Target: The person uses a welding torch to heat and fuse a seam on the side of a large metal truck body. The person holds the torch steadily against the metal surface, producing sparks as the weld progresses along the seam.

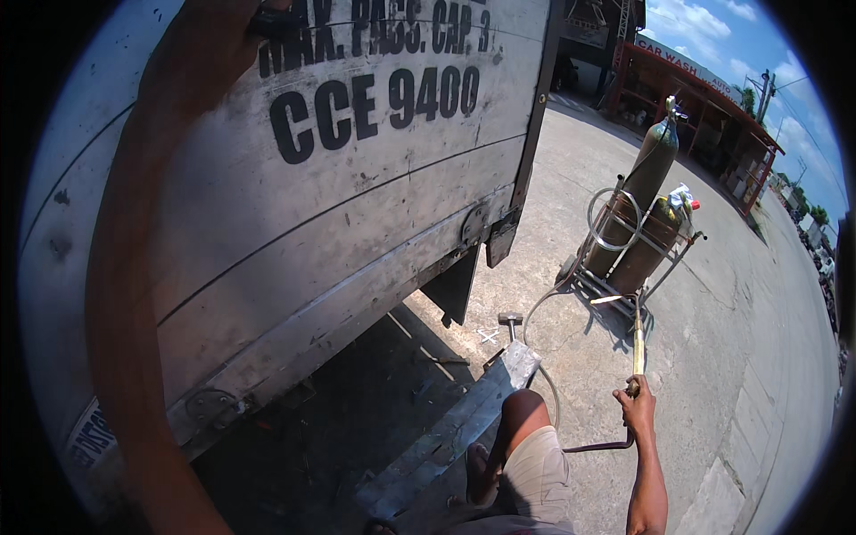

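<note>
My right hand (636, 406) is closed round the handle end of a gas torch (638, 352), a long brass-coloured tool pointing away from me. At its far end shows a pale yellow-white streak that may be a flame or the tip. A dark reddish hose (599, 446) runs from below this hand toward my knee. My left arm is raised close to the camera, and my left hand (218, 40) is at the top edge, in front of a grey-white panelled vehicle body (357, 214). Its fingers are mostly cut off by the edge, beside a dark shape I cannot make out.
A wheeled cart (615, 294) carries two gas cylinders (651, 160) with coiled hoses. Near my knee lies a metal plate (468, 419), with a hammer (511, 323) beyond it. A dark flap (455, 285) hangs under the vehicle. Red-framed stalls (704, 116) stand behind.
</note>
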Available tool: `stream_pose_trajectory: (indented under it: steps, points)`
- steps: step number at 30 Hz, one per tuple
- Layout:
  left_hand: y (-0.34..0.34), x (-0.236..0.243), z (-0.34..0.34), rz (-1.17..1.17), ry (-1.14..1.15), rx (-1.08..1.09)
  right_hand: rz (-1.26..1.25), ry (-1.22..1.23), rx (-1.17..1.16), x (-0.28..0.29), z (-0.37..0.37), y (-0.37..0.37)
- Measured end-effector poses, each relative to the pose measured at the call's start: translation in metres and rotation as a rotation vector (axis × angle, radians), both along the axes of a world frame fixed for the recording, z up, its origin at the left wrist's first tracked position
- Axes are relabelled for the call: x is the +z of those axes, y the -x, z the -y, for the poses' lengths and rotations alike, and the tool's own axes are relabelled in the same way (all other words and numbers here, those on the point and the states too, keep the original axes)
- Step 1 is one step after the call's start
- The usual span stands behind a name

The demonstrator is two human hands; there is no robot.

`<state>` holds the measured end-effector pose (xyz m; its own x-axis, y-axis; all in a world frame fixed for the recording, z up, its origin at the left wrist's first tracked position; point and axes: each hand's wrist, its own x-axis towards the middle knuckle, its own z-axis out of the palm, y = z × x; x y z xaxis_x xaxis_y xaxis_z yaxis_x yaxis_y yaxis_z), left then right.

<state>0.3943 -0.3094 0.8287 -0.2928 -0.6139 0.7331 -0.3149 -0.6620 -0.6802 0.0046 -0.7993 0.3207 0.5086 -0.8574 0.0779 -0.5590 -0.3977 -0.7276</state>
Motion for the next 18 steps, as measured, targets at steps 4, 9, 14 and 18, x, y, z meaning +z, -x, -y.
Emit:
stream_pose_trajectory:
  steps: [4,9,14,18]
  points:
    - [-0.057,-0.017,0.062,-0.068,0.109,-0.133,-0.019,-0.009,-0.13,0.017,-0.003,0.052]
    - [-0.038,-0.004,0.053,-0.079,0.171,-0.138,0.036,-0.073,-0.079,0.026,-0.02,0.024]
    - [-0.038,0.01,0.045,0.008,0.165,0.0,0.111,-0.063,-0.062,0.004,-0.016,0.003]
    - [-0.037,0.051,0.024,0.033,0.169,-0.022,0.092,-0.136,-0.153,0.006,-0.017,-0.009]
